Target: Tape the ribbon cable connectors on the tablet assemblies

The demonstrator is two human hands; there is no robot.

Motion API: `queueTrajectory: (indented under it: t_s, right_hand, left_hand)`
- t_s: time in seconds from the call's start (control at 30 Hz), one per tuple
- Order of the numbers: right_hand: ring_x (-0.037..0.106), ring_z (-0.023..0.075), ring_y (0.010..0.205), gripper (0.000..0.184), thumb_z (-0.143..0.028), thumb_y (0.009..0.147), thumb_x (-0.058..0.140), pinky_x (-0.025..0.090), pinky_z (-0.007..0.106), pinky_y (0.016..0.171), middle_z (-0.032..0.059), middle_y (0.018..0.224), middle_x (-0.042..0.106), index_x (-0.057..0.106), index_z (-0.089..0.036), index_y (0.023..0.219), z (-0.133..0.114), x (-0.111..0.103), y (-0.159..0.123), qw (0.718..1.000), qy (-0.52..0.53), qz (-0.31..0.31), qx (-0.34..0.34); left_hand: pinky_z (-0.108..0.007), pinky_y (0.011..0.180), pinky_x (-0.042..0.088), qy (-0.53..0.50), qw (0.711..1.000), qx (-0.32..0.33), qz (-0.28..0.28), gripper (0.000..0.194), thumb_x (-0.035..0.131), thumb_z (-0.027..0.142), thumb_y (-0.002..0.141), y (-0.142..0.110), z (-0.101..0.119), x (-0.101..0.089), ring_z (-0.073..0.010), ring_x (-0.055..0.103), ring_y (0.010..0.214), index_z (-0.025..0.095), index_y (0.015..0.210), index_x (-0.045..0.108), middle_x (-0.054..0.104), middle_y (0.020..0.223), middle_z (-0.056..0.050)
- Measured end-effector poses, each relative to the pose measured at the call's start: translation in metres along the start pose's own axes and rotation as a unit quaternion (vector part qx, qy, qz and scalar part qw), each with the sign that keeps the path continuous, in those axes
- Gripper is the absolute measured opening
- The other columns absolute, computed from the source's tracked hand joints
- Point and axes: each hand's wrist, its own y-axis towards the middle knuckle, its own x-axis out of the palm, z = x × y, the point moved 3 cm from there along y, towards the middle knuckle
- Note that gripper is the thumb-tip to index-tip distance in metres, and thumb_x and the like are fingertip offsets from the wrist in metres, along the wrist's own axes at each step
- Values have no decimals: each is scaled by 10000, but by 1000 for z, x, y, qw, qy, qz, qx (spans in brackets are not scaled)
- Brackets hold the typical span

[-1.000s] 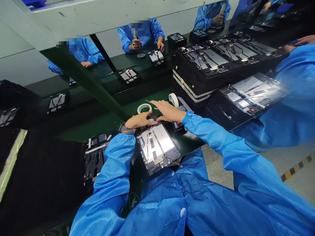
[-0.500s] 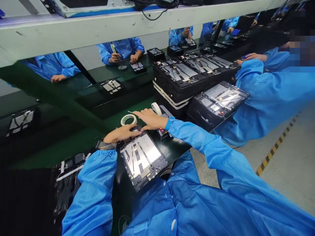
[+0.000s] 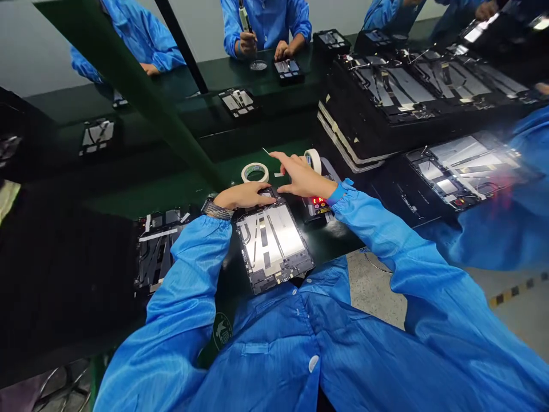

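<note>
Tablet housing (image 3: 272,246) lies flat on the surface (image 3: 180,197) before me, my left hand (image 3: 242,195) resting open on its top edge. My right hand (image 3: 300,177) stays open, seemingly empty, fingertips near a thin strip (image 3: 265,150), just beside an upright tape roll (image 3: 313,160).

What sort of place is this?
Probably an electronics assembly line: a green workbench, stacks of opened tablets, and co-workers in matching blue smocks.

No legible txt; red LED readout (image 3: 318,201), round badge (image 3: 222,331) unreadable.
</note>
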Motion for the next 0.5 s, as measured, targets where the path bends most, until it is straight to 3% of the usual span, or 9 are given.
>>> queueTrajectory:
  t_s: [0.17, 0.33, 0.5]
  right_hand:
    - [526, 391, 1241, 974, -270, 797, 860, 401, 579, 1067, 132, 1272, 607, 292, -216, 1586, -1, 11, 0, 1000, -1, -23, -10]
    - [614, 296, 1075, 794, -256, 915, 721, 448, 537, 1028, 74, 1107, 662, 281, -192, 1572, 4, -5, 6, 998, 63, -11, -24]
    - [649, 204, 843, 670, -170, 911, 689, 514, 375, 875, 2, 924, 709, 380, -184, 1506, -6, -10, 8, 978, 130, -161, -19]
  left_hand:
    - [-288, 794, 526, -40, 999, -11, -26, 799, 622, 624, 877, -3, 4, -1, -236, 730, 938, 216, 1556, 508, 794, 1061, -64]
    - [-284, 754, 516, -72, 997, -11, -35, 785, 644, 618, 873, -2, 2, 1, -222, 723, 891, 225, 1541, 520, 783, 1019, -59]
    - [-297, 835, 518, -45, 999, -10, -20, 815, 650, 627, 862, 0, -1, 0, -239, 720, 993, 222, 1556, 513, 782, 1117, -64]
